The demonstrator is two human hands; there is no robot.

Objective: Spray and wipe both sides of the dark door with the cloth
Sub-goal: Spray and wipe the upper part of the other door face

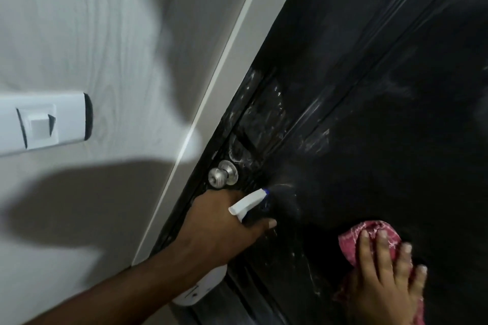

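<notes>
The dark door (383,113) fills the right half of the view, with whitish wet streaks near its silver round knob (222,173). My left hand (219,227) grips a white spray bottle (249,202) just below the knob, its blue-tipped nozzle pointing at the door, where a faint mist shows. The bottle's white body (203,287) hangs under my wrist. My right hand (385,280) presses a red-pink cloth (369,233) flat against the door at the lower right, fingers straight and spread.
A white wall (105,34) with wood-grain texture lies to the left, with a white door frame strip (211,92) along the door's edge. A white light switch plate (39,124) sits on the wall at mid left.
</notes>
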